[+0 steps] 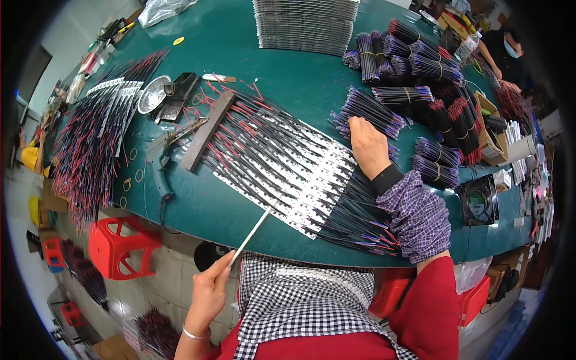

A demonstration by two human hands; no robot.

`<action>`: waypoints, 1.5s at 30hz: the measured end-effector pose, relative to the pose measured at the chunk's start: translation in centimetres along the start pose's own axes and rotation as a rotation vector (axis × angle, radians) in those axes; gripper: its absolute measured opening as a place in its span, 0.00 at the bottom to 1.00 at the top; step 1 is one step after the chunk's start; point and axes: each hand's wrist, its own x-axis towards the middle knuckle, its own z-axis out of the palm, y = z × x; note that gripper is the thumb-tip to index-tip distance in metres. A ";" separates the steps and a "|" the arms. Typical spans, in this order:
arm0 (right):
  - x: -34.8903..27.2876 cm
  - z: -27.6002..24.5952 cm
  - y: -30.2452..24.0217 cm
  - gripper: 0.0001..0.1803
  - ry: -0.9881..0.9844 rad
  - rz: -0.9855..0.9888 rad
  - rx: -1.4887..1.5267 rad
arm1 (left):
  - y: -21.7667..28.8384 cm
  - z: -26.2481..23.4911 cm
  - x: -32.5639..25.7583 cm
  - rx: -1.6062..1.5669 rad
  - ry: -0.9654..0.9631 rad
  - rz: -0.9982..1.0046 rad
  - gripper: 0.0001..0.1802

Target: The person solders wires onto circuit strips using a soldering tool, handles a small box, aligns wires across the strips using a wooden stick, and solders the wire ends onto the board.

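Note:
My left hand [210,287] is closed round a thin pale stick [251,239]. The stick's far end touches the near edge of a white perforated strip panel [309,207]. Rows of black wires [258,153] with red ends lie across this panel, and a brown bar [207,132] rests over them at the left. At the panel's right side my right hand [369,147] is curled with fingers together, at the edge of a loose pile of black wires [372,108] with purple ends. Whatever those fingertips hold is hidden.
A hot glue gun [159,162] and a metal dish [154,95] sit left of the panel. Wired strips [99,135] lie farther left. Banded wire bundles [435,69] heap at right, near a small fan [479,201]. Stacked panels [306,24] stand behind. Another person [507,57] works at far right.

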 end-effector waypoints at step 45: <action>11.2 -0.9 -9.5 0.08 -1.044 -0.180 -0.481 | 6.4 12.8 8.0 0.607 -0.216 0.954 0.36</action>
